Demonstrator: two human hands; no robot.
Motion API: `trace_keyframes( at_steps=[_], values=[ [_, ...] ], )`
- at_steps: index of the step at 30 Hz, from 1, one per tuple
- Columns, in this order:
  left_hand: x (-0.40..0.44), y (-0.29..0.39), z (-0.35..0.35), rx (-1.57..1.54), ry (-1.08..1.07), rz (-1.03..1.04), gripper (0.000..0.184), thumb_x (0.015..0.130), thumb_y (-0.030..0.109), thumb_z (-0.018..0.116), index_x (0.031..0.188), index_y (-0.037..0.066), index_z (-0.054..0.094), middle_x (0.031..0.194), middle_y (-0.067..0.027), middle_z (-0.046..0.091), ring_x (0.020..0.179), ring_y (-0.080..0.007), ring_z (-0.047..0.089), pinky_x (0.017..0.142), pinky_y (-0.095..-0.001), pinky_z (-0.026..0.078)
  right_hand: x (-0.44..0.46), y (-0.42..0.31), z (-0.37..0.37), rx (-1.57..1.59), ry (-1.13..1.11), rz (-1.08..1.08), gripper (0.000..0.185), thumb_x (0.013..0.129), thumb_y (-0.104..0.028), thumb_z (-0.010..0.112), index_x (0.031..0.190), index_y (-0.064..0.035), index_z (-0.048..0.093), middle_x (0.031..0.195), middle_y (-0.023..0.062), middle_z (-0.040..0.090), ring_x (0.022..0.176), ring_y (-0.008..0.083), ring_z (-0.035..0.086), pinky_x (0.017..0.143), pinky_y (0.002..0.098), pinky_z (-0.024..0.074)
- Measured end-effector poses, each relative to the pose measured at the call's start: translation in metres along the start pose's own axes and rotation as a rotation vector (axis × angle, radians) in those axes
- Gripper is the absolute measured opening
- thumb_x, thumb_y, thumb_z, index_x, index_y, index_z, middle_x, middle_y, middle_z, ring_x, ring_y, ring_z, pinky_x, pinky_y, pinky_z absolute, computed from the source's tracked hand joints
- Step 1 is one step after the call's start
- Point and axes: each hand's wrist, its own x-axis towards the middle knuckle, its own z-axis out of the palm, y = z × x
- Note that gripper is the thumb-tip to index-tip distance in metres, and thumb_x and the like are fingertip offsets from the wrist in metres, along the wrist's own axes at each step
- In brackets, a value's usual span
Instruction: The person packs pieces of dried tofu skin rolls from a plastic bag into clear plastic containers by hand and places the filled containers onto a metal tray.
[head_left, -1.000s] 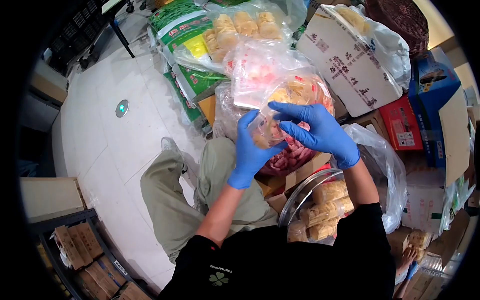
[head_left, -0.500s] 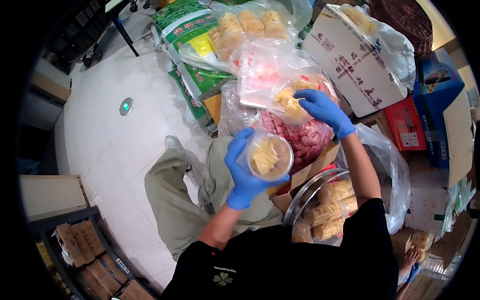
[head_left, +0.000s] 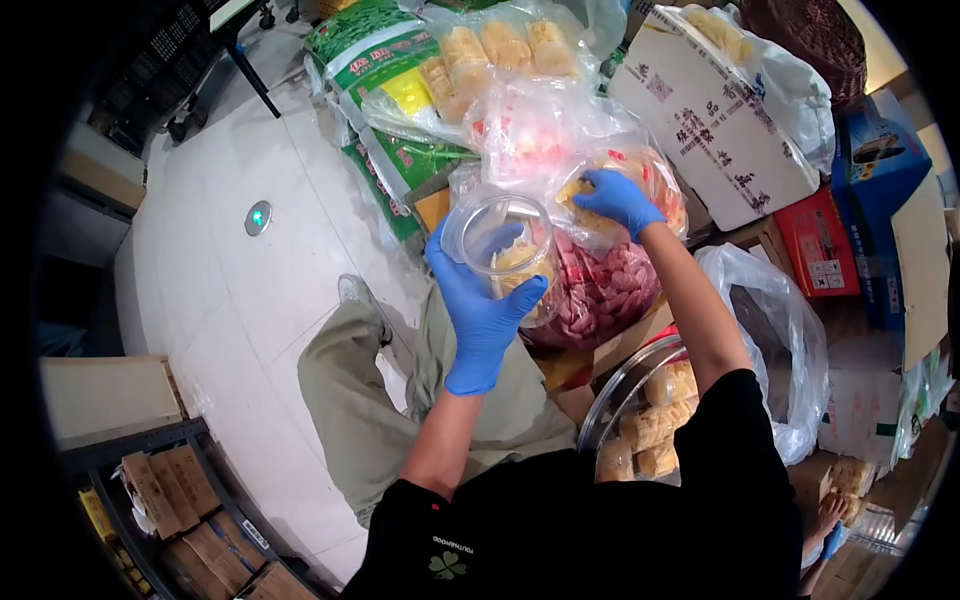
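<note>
A clear round plastic cup [head_left: 508, 240] with yellow pieces inside is tilted in my left hand [head_left: 474, 300], whose blue-gloved fingers wrap round it. My right hand [head_left: 620, 203], also gloved in blue, reaches into an open clear bag [head_left: 590, 228] of yellow pieces; its fingertips are at the pieces and partly hidden, so what they hold cannot be made out. Under and beside the bag lies a larger bag of pink-red pieces [head_left: 605, 285].
Green printed sacks [head_left: 385, 50] and bagged yellow rolls [head_left: 505, 48] lie ahead. A white foam box [head_left: 710, 120] stands to the right, with red and blue boxes [head_left: 880, 200] beyond. A metal basin [head_left: 600, 400] holds wrapped rolls. A co-worker's hands [head_left: 828, 525] show at lower right.
My left hand has moved up and tilted the cup so its open mouth shows. My right hand has shifted slightly left and down into the bag of yellow pieces.
</note>
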Motion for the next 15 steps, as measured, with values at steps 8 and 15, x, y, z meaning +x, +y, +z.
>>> trace_keyframes(
  at_steps=[8,15],
  values=[
    [0.01,0.006,-0.003,0.149,-0.06,0.195,0.11,0.06,0.034,0.096,0.139,-0.001,0.029,0.134,-0.0135,0.045,0.12,-0.0257,0.055,0.104,-0.0389,0.047,-0.009,0.0,-0.009,0.041,0.023,-0.036,0.051,0.073,-0.026,0.077,0.114,0.0006,0.064,0.105,0.0205,0.069,0.096,0.0329,0.066,0.086,0.0361,0.0514],
    [0.01,-0.012,-0.01,0.248,-0.139,0.218,0.109,0.057,0.031,0.097,0.14,-0.002,0.034,0.137,-0.0165,0.044,0.126,-0.0278,0.049,0.108,-0.0398,0.042,-0.012,0.008,0.004,0.173,-0.023,-0.077,0.047,0.075,-0.022,0.073,0.115,0.0007,0.063,0.103,0.0192,0.069,0.095,0.0292,0.067,0.086,0.0357,0.0517]
  ],
)
